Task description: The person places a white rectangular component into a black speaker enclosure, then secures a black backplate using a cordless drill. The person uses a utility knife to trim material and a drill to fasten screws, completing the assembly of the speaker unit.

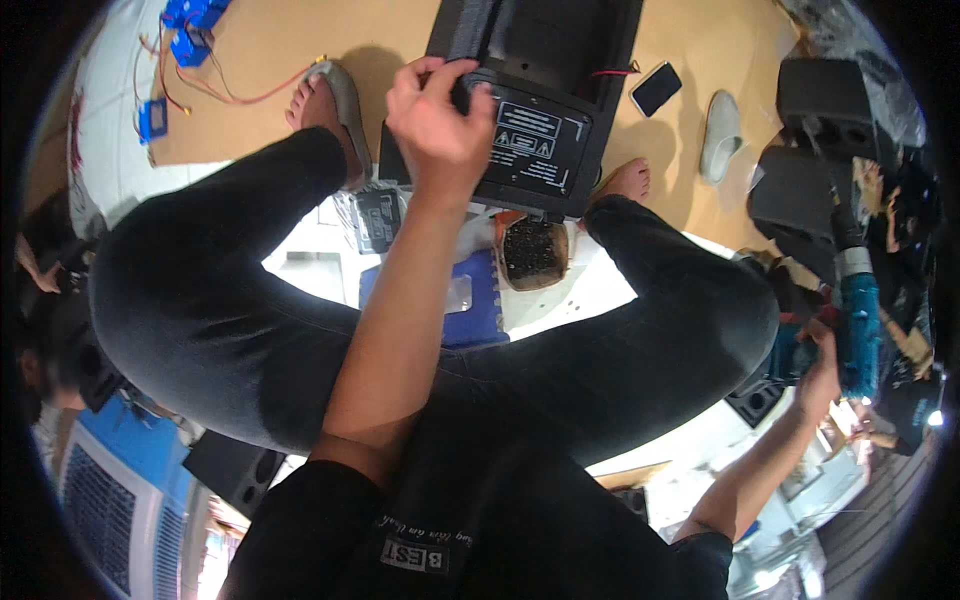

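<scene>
Between my feet lies a long black box (590, 150), with an open cavity at its far part and a black panel (525, 145) with white print nearer me. My left hand (440, 115) is over the panel's left edge, its fingers curled and the thumb bent in. A small dark part shows between thumb and fingers, too hidden to name. Out to the right, my right hand (822, 370) grips a teal power drill (858, 310), held upright with its long bit pointing away from me. A short red wire (612, 72) comes out by the cavity.
A cut-open container of small dark screws (533, 250) stands close below the box, beside a blue tray (485, 300) and a wrapped black part (378, 218). Blue battery packs (190, 45) with wires lie far left. A phone (656, 90), a slipper (720, 138) and black speaker boxes (820, 105) are right.
</scene>
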`<state>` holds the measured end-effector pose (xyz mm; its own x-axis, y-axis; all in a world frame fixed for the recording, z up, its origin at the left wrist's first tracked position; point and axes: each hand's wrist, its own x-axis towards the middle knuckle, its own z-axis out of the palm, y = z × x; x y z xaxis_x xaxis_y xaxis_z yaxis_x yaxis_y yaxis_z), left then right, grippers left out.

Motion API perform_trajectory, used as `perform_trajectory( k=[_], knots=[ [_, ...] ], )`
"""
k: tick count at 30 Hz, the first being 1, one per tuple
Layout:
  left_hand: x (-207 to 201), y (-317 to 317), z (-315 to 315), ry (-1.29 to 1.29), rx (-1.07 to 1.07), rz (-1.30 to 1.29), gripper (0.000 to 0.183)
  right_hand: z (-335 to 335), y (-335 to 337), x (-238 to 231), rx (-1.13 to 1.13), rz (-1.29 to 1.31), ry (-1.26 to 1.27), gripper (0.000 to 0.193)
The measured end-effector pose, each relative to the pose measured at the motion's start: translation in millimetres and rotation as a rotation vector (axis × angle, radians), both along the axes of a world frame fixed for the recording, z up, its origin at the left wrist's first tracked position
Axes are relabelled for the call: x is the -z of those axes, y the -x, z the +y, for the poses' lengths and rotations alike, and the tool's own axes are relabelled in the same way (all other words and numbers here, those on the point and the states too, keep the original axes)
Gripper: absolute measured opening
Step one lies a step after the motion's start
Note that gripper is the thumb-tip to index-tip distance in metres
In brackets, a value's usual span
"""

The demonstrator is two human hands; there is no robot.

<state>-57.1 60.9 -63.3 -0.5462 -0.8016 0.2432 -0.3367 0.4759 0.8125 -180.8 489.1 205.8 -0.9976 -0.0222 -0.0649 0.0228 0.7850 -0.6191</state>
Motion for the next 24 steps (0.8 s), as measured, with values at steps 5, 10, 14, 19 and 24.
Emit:
perform_trajectory(
  k=[5,10,14,19,24],
  knots=[
    [4.3,4.9,-6.0,0.039,0.055,-0.128,0.021,96.9,-72.5,171.0,0.282,0.083,0.167,0.037],
    [-3.4,-3.5,24.0,0.553,0.344,-0.509,0.06,-19.2,-16.6,429.0,0.064,0.344,-0.611,0.033],
    [-18.3,-18.9,66.8,0.52,0.614,-0.621,0.077,-61.0,26.7,522.0,0.117,0.287,-0.882,0.03],
    [-33.4,-26.5,89.1,0.596,0.836,-0.723,0.077,-52.9,25.9,520.9,0.163,0.438,-0.787,0.024],
    [-38.9,-45.7,96.2,0.572,0.989,-0.709,0.085,-64.4,36.1,529.1,0.327,0.403,-0.773,0.021]
  ],
)
